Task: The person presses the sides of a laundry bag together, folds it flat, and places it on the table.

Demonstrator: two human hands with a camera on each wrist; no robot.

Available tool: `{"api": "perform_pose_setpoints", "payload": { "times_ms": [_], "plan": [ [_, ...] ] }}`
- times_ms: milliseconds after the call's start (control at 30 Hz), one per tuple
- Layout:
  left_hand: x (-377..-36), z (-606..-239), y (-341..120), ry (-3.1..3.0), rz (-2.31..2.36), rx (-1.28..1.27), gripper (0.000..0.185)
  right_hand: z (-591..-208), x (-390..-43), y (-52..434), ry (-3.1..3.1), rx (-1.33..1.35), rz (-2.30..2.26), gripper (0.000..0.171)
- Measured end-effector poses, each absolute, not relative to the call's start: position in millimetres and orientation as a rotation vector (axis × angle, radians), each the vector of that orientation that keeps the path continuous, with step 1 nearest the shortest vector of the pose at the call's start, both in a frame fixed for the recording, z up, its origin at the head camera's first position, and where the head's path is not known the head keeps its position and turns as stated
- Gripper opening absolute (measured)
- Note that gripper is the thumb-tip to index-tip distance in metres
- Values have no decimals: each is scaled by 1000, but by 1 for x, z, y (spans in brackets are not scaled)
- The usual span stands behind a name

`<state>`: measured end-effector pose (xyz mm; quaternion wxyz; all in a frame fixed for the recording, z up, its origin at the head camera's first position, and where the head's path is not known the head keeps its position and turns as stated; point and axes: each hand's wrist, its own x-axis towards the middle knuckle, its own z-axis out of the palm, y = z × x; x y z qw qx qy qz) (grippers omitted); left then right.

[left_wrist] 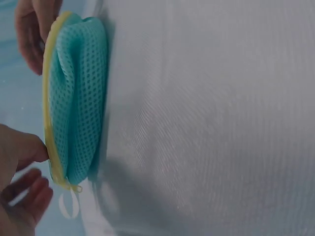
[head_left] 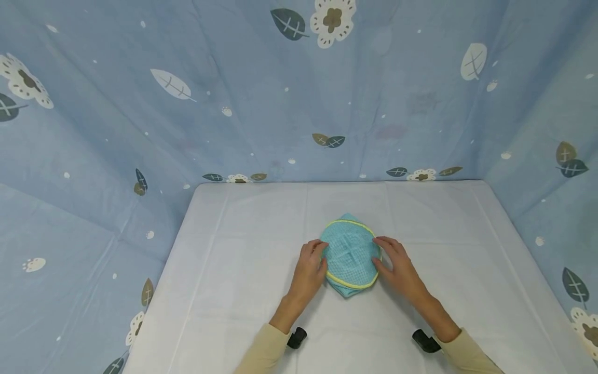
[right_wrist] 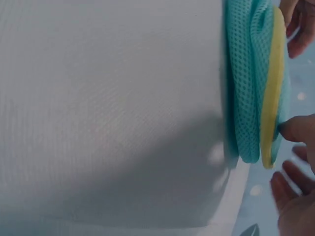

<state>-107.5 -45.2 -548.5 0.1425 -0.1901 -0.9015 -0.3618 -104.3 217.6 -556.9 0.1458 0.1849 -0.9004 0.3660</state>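
Note:
A turquoise mesh laundry bag [head_left: 349, 253] with yellow zip trim lies squashed flat on the white-covered table, its round top facing up. Folded mesh shows beneath the trim in both wrist views, and a small zip pull [left_wrist: 77, 188] hangs at one end. At the bag's left edge is my left hand [head_left: 308, 267], its thumb touching the yellow trim [left_wrist: 47, 105] and its other fingers loosely bent beside it. My right hand [head_left: 401, 267] is at the opposite edge, thumb tip against the bag's top near the trim, fingers spread apart.
The white tablecloth [head_left: 243, 280] covers the table around the bag. A blue curtain [head_left: 261, 98] printed with leaves and flowers hangs behind the table and along both sides. Black wrist cameras [head_left: 297, 338] sit by the sleeves.

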Motion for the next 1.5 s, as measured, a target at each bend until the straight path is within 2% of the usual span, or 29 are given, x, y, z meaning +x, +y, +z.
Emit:
{"api": "perform_pose_setpoints", "payload": {
  "times_ms": [167,333,533,933,1133,1300,1500],
  "plan": [
    [-110,-551,-46,-2577,-948,-718,35,-558,-106,215,-2525,761,954,51],
    [-111,-552,-48,-2556,-923,-796,32,-560,-107,214,-2478,871,917,49],
    [-115,-554,-51,-2594,-887,-865,39,-564,-110,214,-2482,881,879,50],
    [-120,-556,-50,-2623,-804,-873,39,-567,-116,215,-2605,844,792,45],
    [-122,-552,-52,-2622,-718,-880,39,-562,-119,217,-2622,867,683,49],
    [-125,-549,-54,-2574,-613,-894,35,-556,-121,223,-2576,910,661,48],
    [-131,-545,-58,-2464,-631,-831,21,-545,-127,228,-2491,898,661,37]
  ]
}}
